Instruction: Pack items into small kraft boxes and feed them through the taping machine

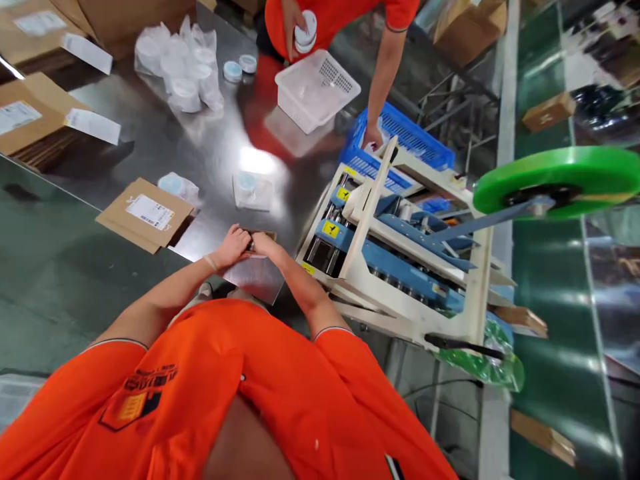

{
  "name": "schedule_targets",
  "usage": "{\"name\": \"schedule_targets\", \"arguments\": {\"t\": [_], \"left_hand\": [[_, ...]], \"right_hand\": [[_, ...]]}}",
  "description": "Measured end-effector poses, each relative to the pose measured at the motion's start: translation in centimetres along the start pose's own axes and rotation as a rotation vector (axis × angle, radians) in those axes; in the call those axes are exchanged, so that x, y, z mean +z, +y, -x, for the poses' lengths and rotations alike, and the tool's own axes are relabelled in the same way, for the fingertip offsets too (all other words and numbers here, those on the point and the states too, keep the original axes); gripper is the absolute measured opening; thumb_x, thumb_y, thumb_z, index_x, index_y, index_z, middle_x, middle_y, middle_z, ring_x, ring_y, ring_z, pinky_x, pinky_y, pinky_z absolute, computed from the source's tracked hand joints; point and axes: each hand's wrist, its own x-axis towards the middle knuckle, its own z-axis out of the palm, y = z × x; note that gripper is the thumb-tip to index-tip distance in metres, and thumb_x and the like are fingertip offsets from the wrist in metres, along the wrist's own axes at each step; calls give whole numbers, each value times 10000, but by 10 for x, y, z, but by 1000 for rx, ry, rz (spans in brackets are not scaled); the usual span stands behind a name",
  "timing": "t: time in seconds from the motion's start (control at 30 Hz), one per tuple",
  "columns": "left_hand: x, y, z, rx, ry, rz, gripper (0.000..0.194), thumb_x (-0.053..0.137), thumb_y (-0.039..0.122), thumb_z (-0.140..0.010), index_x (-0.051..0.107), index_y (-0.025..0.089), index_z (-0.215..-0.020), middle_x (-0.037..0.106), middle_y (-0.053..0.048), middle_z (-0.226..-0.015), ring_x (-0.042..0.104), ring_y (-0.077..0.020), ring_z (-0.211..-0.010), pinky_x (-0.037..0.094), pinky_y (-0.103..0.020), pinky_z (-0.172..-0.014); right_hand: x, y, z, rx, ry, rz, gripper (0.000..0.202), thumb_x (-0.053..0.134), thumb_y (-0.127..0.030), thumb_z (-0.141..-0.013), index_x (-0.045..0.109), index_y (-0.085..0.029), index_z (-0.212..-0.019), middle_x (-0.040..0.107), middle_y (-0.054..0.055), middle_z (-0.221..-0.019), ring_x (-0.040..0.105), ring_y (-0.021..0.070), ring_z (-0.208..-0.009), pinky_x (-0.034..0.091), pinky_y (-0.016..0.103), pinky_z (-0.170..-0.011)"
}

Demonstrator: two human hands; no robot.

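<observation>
At the near edge of the metal table, my left hand (233, 247) and my right hand (265, 245) are close together on a small brown cardboard box (272, 235). The fingers of both hands are curled onto it, and they hide most of it. Just beyond lies a small round jar in a clear bag (254, 192). To the left, a flat cardboard piece with a white label (150, 212) overhangs the table edge. Beside that piece sits another bagged jar (179, 187) with a pale blue top.
A white-framed sealing machine (367, 250) with a green tape roll (560, 179) stands right. Across the table, a co-worker holds white tubs near a white basket (317, 90) and reaches into a blue crate (415, 137). Bagged tubs (183, 67) and stacked cardboard (37, 110) lie left.
</observation>
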Motion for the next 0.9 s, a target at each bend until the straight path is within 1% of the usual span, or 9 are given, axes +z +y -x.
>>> {"name": "schedule_targets", "arguments": {"t": [0.07,0.13,0.23,0.37,0.47,0.6,0.7,0.8,0.9], "left_hand": [[-2,0,-2,-1,-43,-36,291,684,435,-1035,702,182,-1177,705,-146,-1157,630,-350,-1175,339,-652,-1310],[-4,3,-4,3,-60,-57,313,709,399,-1024,710,177,-1246,712,-153,-1221,622,-350,-1221,309,-646,-1326],[-5,9,-6,-8,-72,-97,424,739,376,-1002,693,145,-1355,701,-193,-1320,599,-379,-1271,297,-648,-1318],[-5,16,-10,-26,-87,-101,601,760,449,-983,648,81,-1445,680,-246,-1368,581,-419,-1288,278,-664,-1308],[-5,16,-11,-22,-67,-5,694,759,552,-960,648,96,-1471,679,-253,-1372,582,-434,-1292,286,-680,-1292],[-10,-5,4,-63,73,386,591,594,598,-1037,657,168,-1438,668,-199,-1419,566,-365,-1350,382,-585,-1270],[-8,-24,22,-232,203,742,670,652,618,-989,605,191,-1502,624,-169,-1522,547,-337,-1434,445,-511,-1245],[5,-29,24,-307,86,1082,829,836,589,-834,597,185,-1518,679,-151,-1468,633,-332,-1362,523,-462,-1153],[22,-24,4,-367,82,1150,772,933,466,-721,668,149,-1374,758,-122,-1285,690,-306,-1221,552,-402,-1066]], "right_hand": [[-4,15,19,21,108,-3,128,698,-160,-990,814,-128,-947,819,166,-1014,742,266,-1005,561,340,-961],[-10,35,39,45,340,-57,205,620,-172,-1027,808,-143,-1106,812,181,-1167,726,279,-1135,555,376,-1034],[-11,58,53,159,563,-253,209,614,-225,-987,792,-172,-1082,805,114,-1018,731,256,-1005,595,375,-957],[10,63,35,189,360,-370,108,715,-249,-889,767,-192,-964,756,15,-844,700,203,-819,611,342,-876],[17,63,30,33,274,-288,70,729,-227,-921,784,-192,-944,802,60,-952,721,221,-931,606,365,-972],[14,77,53,-256,143,-151,129,739,-225,-944,843,-193,-1013,812,127,-1231,720,278,-1184,587,425,-1107],[20,90,68,-270,174,-43,228,638,-165,-987,860,-209,-1002,803,136,-1268,720,280,-1214,601,421,-1092],[28,99,69,-272,233,38,295,584,-137,-1005,864,-228,-1035,809,114,-1240,741,260,-1161,621,377,-1014],[28,104,58,-263,234,75,253,595,-167,-1013,841,-225,-996,810,94,-1102,756,252,-1037,633,372,-934]]}}
